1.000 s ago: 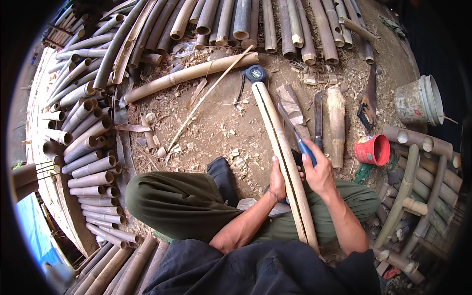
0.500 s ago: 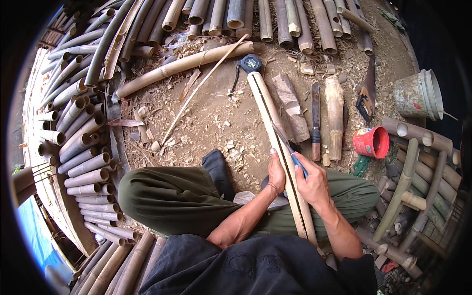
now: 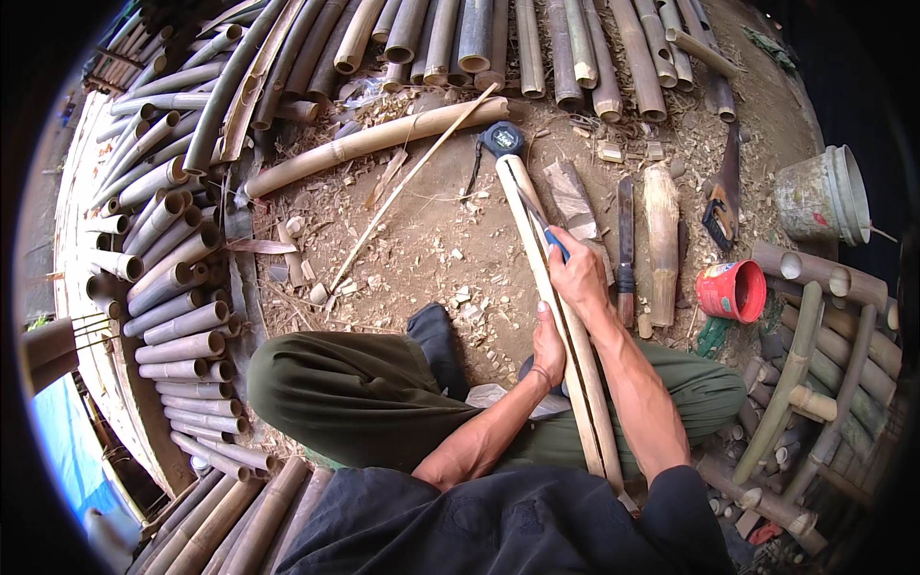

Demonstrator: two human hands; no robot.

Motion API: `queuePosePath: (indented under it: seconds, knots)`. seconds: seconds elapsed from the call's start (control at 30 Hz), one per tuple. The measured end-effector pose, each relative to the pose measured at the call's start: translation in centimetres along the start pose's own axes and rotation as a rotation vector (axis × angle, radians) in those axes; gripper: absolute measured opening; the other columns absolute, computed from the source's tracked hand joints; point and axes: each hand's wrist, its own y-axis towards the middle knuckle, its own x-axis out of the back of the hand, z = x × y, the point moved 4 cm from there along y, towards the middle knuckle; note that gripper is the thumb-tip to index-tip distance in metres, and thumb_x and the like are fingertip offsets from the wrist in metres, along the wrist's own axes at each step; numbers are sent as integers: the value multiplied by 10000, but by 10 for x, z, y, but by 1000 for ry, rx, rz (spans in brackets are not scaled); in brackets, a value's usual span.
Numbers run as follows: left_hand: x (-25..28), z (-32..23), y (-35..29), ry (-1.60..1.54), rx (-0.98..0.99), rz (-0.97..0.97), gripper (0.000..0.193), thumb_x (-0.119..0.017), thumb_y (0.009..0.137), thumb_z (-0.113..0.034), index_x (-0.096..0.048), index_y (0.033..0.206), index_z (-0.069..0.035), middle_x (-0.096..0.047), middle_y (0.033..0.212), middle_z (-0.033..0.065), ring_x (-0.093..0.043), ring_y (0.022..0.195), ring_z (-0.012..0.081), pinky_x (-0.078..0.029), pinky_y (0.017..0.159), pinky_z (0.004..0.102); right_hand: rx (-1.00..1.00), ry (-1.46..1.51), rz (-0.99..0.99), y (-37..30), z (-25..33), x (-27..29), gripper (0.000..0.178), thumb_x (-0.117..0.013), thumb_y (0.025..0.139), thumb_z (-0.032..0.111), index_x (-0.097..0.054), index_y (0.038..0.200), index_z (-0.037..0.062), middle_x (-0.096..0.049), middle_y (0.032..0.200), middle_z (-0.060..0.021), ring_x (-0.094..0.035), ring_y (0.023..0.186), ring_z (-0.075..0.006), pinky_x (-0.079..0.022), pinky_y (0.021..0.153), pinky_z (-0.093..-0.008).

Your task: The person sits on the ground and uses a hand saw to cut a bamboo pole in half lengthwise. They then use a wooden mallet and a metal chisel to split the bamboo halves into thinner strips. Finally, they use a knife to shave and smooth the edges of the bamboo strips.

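Knife [image 3: 553,240] sitting in the right grip [image 3: 581,280], fingers wrapping its blue handle; left grip [image 3: 547,347] clasping the slit pole [image 3: 586,402].
Pole is running between both grips, blade lying beyond the right one; whether it is entering the slit, unclear. Good practice: bracing the pole firmly, left fingers resting behind the edge.

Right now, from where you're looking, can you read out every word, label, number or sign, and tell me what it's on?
Round dark tape measure, at the far end of the split bamboo pole: pale marking on its face, too small to quote.
Red tub: printing on its side, too small and blurred to quote.
Grey bucket: a red mark, no readable lettering.
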Motion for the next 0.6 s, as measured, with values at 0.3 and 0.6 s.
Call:
queuePosePath:
  seconds: [0.3, 0.6]
  knots:
    - [-5, -14, 1, -45, -91, -61, 822, -283, 943, -711, -565, 1015, 57, -660, 793, 180, -678, 616, 277, -569, 574, 390, -117, -147, 91, 71, 22, -27, 379, -530, 898, 198, -628, 1240, 70, -693, 951, -257, -693, 857, -404, -553, 781, -464]
    - [-25, -94, -67, -35, -265, 162, 525, -534, 978, -466, -565, 1135, 34, -657, 997, 131, -614, 904, 160, -488, 810, 299, -150, 65, 207, 63, 123, 114, 287, -506, 995, 186, -656, 1212, 73, -635, 737, -59, -557, 618, -94, -495, 545, -275]
